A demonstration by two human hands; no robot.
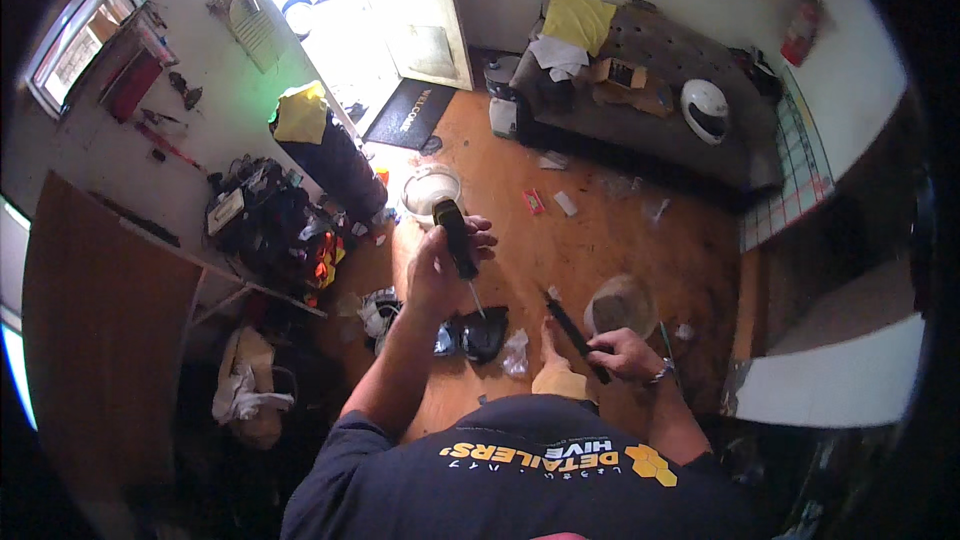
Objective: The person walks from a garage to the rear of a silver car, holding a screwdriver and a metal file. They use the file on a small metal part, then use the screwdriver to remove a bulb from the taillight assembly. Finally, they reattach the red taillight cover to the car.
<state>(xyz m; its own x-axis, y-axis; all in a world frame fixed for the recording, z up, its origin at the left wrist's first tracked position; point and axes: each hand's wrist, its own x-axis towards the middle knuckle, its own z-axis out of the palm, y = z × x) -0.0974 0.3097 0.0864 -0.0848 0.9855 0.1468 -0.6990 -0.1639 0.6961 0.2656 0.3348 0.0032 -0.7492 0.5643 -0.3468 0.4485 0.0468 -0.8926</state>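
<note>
My left hand (432, 265) is raised in front of me, its fingers closed round the black and yellow handle of a screwdriver (457, 239). The thin metal shaft points down toward the floor. Lower and to the right, my right hand (628, 354) grips the near end of a long, narrow black bar (571, 326), whose kind I cannot make out. The bar slants away to the upper left above my bare foot (549, 342). Screwdriver and bar are well apart. Beneath the screwdriver tip, a dark bag-like thing (485, 334) lies on the floor beside crumpled clear plastic (515, 352).
A whitish bucket (432, 192) stands beyond my left hand, and a translucent tub (620, 306) beside my right. Across the room, a dark sofa (640, 130) carries a white helmet (705, 110). Bags and clothes (262, 215) pile up at left. A doormat (412, 113) lies by the open door (430, 50).
</note>
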